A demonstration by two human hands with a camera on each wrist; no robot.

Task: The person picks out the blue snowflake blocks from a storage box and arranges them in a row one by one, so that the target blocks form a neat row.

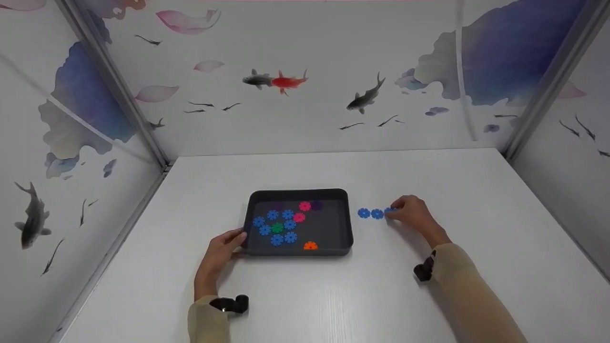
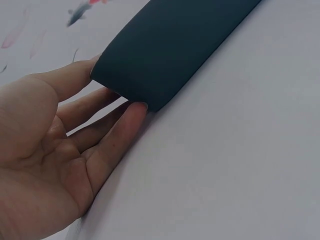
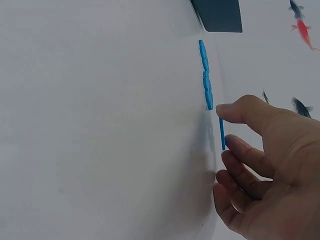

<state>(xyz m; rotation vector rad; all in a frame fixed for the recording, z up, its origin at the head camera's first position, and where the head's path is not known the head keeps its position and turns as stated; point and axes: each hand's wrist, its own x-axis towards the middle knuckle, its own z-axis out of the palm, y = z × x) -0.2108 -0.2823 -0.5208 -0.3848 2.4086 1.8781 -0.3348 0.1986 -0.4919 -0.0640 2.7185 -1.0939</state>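
A dark shallow tray (image 1: pixel 299 252) lies on the white table, with my left hand (image 1: pixel 220 255) gripping its left wall. The left wrist view shows that hand's fingers (image 2: pixel 122 132) at the wall of the tray (image 2: pixel 160 50). To the right of the tray, my right hand (image 1: pixel 413 216) pinches a blue notched plastic disc (image 3: pixel 222 132) on edge between thumb and fingertips. Two more blue discs (image 1: pixel 370 213) lie flat in a row just left of that hand. Inside the tray are several blue discs (image 1: pixel 272 215), a green one (image 1: pixel 277 227), pink ones (image 1: pixel 304 206), dark purple ones and an orange one (image 1: pixel 310 246).
Around the white table (image 1: pixel 305 295) stand panels printed with fish and petals, one behind (image 1: pixel 324 133) and one at each side. A small black device (image 1: pixel 236 304) is strapped to the left wrist, another (image 1: pixel 423 271) to the right.
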